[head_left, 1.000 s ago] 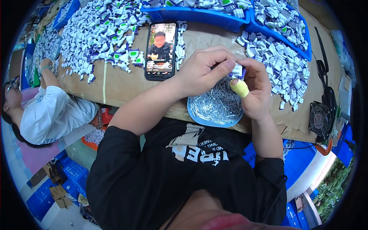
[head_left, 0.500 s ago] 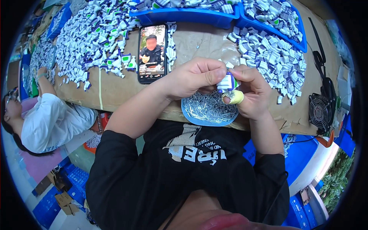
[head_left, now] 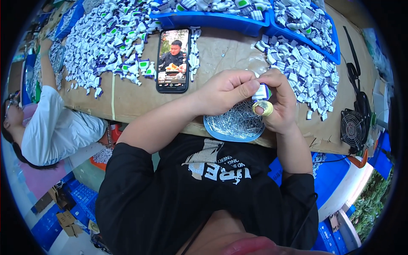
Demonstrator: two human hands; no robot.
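Both of my hands meet above the near edge of the table. Between them is a small white, purple and green plastic piece (head_left: pixel 261 92). My left hand (head_left: pixel 225 91) is closed, its thumb and forefinger pinched at the piece's upper left side. My right hand (head_left: pixel 281 100) curls its fingers round the other side, and yellow tape wraps its thumb. Fingers hide part of the piece. Just below the hands, a light-blue tray (head_left: pixel 231 137) holds many thin, shiny metal pins (head_left: pixel 236 121). I cannot make out whether a pin is between my fingers.
A phone (head_left: pixel 173 61) showing a video lies left of my hands. Loose plastic pieces are heaped left (head_left: pixel 106 46) and right (head_left: pixel 304 76). Blue bins (head_left: pixel 212 21) stand behind. A small black fan (head_left: pixel 353 127) sits at the right edge. Another person (head_left: pixel 55 127) reaches over the table at left.
My hands have drawn closer together round the plastic piece, and less of it shows. The other person's arm at left has reached farther across the table. The phone's video picture differs.
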